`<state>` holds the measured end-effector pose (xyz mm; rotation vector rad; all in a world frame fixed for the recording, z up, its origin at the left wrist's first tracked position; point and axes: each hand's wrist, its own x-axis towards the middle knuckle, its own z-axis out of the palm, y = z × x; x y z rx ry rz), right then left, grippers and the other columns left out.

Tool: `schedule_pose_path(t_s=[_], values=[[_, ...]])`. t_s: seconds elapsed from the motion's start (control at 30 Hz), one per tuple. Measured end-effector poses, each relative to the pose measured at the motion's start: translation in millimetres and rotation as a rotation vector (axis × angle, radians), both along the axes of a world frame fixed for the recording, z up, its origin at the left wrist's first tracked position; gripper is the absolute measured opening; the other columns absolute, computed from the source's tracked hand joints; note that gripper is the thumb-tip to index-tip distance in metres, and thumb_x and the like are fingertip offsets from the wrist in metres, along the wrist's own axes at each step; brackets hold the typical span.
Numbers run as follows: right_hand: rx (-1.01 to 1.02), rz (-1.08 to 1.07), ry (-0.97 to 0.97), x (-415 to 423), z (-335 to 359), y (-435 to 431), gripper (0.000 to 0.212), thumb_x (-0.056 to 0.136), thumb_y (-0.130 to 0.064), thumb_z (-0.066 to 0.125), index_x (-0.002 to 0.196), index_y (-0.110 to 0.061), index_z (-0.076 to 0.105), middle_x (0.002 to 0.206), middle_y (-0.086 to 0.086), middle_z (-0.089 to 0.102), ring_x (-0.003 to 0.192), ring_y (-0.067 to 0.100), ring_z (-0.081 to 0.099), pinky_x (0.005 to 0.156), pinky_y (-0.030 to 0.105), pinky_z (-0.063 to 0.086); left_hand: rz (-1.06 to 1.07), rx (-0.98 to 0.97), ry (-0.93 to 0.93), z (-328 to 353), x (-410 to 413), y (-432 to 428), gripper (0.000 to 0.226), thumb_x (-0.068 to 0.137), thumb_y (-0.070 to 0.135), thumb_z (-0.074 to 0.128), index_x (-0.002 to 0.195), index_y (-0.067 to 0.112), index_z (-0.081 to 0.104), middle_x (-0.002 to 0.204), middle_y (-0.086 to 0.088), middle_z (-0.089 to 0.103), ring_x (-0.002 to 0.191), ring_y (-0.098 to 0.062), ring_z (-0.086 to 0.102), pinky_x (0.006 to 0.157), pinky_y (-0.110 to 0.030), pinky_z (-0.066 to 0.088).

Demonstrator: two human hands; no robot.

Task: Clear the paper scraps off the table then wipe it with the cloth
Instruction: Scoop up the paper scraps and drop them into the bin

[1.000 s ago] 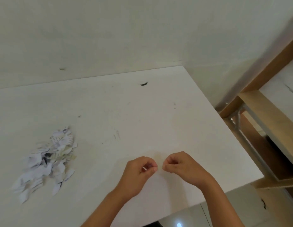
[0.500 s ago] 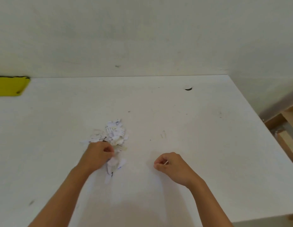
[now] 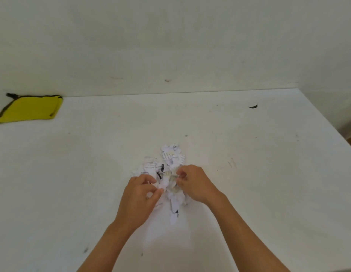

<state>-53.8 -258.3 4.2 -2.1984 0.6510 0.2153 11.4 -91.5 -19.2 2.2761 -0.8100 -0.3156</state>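
White scraps point(image 3: 171, 154) lie heaped at the middle of the counter point(image 3: 269, 173). The right hand point(image 3: 196, 183) now joins the left hand point(image 3: 140, 195) there, both gripping paper to gather it. At ten o'clock the cloth point(image 3: 29, 108) waits untouched.

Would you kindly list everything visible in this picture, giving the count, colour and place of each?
table: one, white, fills the lower view, set against the wall.
wall: one, off-white, behind the table.
paper scraps: one pile, white with dark print, middle of the table.
cloth: one, yellow with dark edging, far left of the table by the wall.
dark speck: one, black, far right of the table; too small to identify.
left hand: one, at the pile's near left, fingers curled on scraps.
right hand: one, at the pile's near right, fingers pinching scraps.
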Motion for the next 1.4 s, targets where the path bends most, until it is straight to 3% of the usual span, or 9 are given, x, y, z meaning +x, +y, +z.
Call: schedule_pose_path(t_s=[0.27,0.43,0.57,0.67,0.77,0.9,1.03,1.2,1.4], values=[[-0.12,-0.064,-0.143,48.4,-12.9,-7.8,0.054,0.093,-0.026,0.053,0.14,-0.01,0.034,0.149,0.008,0.029,0.138,0.027,0.022,0.112,0.033,0.023,0.017,0.144,0.18,-4.5,26.7,4.8,0.066,0.09,0.04,0.049,0.145,0.014,0.02,0.157,-0.003,0.006,0.144,-0.016,-0.003,0.116,-0.03,0.004],[-0.051,0.071,-0.177,44.5,-27.0,6.7,0.066,0.081,-0.045,0.063,0.135,-0.015,0.041,0.141,0.006,0.04,0.136,0.029,0.029,0.113,0.042,0.03,0.008,-0.003,0.165,-5.2,26.8,13.7,0.046,0.092,0.03,0.05,0.135,0.015,0.043,0.148,0.004,0.032,0.141,-0.007,0.013,0.11,-0.019,0.011],[-0.207,0.173,-0.038,30.0,-33.9,28.6,0.111,0.066,-0.071,0.061,0.148,-0.034,-0.004,0.157,0.001,-0.019,0.144,0.024,-0.022,0.117,0.046,-0.004,0.273,-0.246,0.42,2.7,25.0,24.9,0.034,0.091,0.022,0.052,0.125,0.019,0.054,0.132,0.006,0.052,0.12,-0.004,0.045,0.101,-0.02,0.03],[-0.369,0.217,-0.118,37.9,-46.7,46.3,0.091,0.074,-0.058,0.064,0.147,-0.02,0.023,0.157,0.017,0.007,0.145,0.032,0.002,0.118,0.052,0.007,0.358,-0.385,0.558,5.5,19.7,23.3,0.031,0.091,0.021,0.051,0.122,0.024,0.055,0.125,0.01,0.055,0.108,0.005,0.05,0.096,-0.017,0.034],[-0.422,0.038,-0.458,41.8,-60.5,46.0,0.027,0.074,-0.013,0.067,0.1,-0.006,0.064,0.102,0.012,0.065,0.099,0.017,0.047,0.089,0.029,0.047,0.391,-0.491,0.617,8.0,15.7,15.5,0.033,0.092,0.022,0.048,0.125,0.026,0.052,0.124,0.015,0.052,0.11,0.006,0.047,0.087,-0.01,0.037],[-0.135,-0.149,-0.512,48.1,-37.0,51.1,0.023,0.086,-0.01,0.053,0.105,-0.002,0.063,0.098,-0.001,0.057,0.09,0.012,0.047,0.079,0.0,0.032,0.372,-0.682,0.812,9.2,19.3,-7.4,0.032,0.091,0.036,0.046,0.122,0.036,0.05,0.13,0.014,0.051,0.122,-0.003,0.047,0.103,-0.025,0.035],[-0.033,-0.038,-0.548,54.4,-12.9,69.3,0.02,0.087,-0.003,0.049,0.104,-0.003,0.059,0.099,0.0,0.053,0.09,0.009,0.045,0.075,-0.002,0.032,0.371,-0.907,1.197,14.2,24.5,-33.0,0.058,0.075,0.051,0.058,0.124,0.02,0.053,0.107,0.003,0.062,0.113,-0.013,0.056,0.096,-0.031,0.042],[0.131,0.085,-0.393,52.3,-7.6,64.4,0.041,0.084,-0.008,0.049,0.124,-0.012,0.044,0.121,-0.005,0.033,0.11,0.007,0.038,0.082,0.0,0.033,0.4,-1.03,1.312,9.9,26.6,-36.9,0.027,0.089,0.043,0.049,0.092,0.019,0.061,0.09,0.001,0.057,0.104,-0.016,0.053,0.102,-0.035,0.038],[0.272,0.08,-0.384,51.1,4.3,69.0,0.075,0.071,-0.039,0.051,0.141,-0.018,0.032,0.129,-0.011,0.024,0.119,-0.005,0.029,0.096,0.005,0.031,0.187,-1.15,1.405,1.7,22.6,-42.1,0.027,0.071,0.035,0.06,0.083,0.012,0.052,0.082,0.003,0.047,0.079,-0.005,0.049,0.066,-0.019,0.048]])
